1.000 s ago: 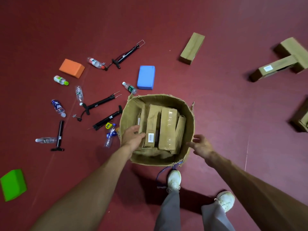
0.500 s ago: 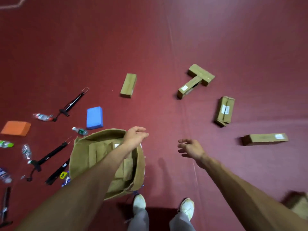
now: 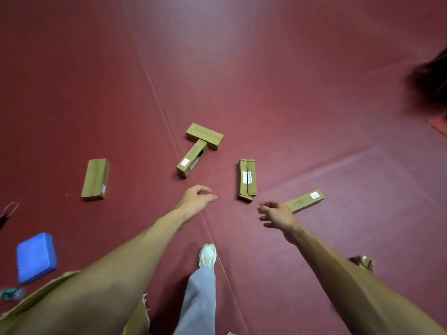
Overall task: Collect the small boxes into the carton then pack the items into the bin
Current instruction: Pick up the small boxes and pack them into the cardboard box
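Five small boxes lie loose on the red floor [image 3: 278, 68], all outside the carton [image 3: 137, 320], of which only a torn tan edge shows at seven o'clock, the rest covered by the left forearm or cut by the frame. The left hand [image 3: 197, 198] hangs above the floor near the middle, its grip slack, fingers loosely curled round nothing. The right hand [image 3: 275, 212], at three o'clock from it, is likewise apart and holds nothing; its fingers reach toward nine o'clock. At twelve o'clock from the left hand a labelled box [image 3: 192, 158] butts its far end against a crosswise box [image 3: 205, 136], forming a T. A single box [image 3: 95, 178] lies at ten o'clock, well apart. Between the hands and slightly beyond, a creased box [image 3: 247, 180] lies lengthwise with a white label up. The slim box [image 3: 304, 200] sits just beyond the right hand at two o'clock, its near end hidden by the knuckles. A blue block [image 3: 36, 256] lies at eight o'clock, with a blurred bottle [image 3: 11, 293] below it at the edge. A black tool [image 3: 7, 212] at nine o'clock is mostly cut off. One white shoe [image 3: 207, 256] and a grey trouser leg [image 3: 198, 301] show at six o'clock. A tan scrap [image 3: 362, 263] peeks from behind the right forearm, too hidden to identify; the dark blur [image 3: 430, 81] at two o'clock cannot be made out.
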Tool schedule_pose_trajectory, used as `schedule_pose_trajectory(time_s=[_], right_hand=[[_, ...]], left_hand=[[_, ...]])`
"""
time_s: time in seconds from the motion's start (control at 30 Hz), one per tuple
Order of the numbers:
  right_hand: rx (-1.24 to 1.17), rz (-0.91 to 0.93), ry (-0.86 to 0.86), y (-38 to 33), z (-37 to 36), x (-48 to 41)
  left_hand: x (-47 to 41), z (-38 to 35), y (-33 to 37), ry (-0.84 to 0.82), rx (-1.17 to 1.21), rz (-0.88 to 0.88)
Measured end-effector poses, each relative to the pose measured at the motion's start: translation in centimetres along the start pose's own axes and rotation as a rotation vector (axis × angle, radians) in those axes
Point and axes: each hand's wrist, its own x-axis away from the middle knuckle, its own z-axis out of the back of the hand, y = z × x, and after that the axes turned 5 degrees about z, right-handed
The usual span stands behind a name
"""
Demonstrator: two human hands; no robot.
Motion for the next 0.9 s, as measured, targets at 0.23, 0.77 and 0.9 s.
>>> schedule_pose_trajectory(time_s=[0.23,0.77,0.9], right_hand=[[-0.008,-0.144,0.089,-2.6,5.2,-9.0],[-0.077,-0.284,0.052,3.8,14.4,-40.6],[0.016,-0.306,-0.016,9.6,11.8,-48.8]], left_hand=[[-11.6,-2.7,6.5,-0.124,-0.037,0.062],[-40.6,-18.6,15.1,-0.014,-0.191,0.236],[-49.2,-22.9,10.2,-0.028,-0.179,0.297]])
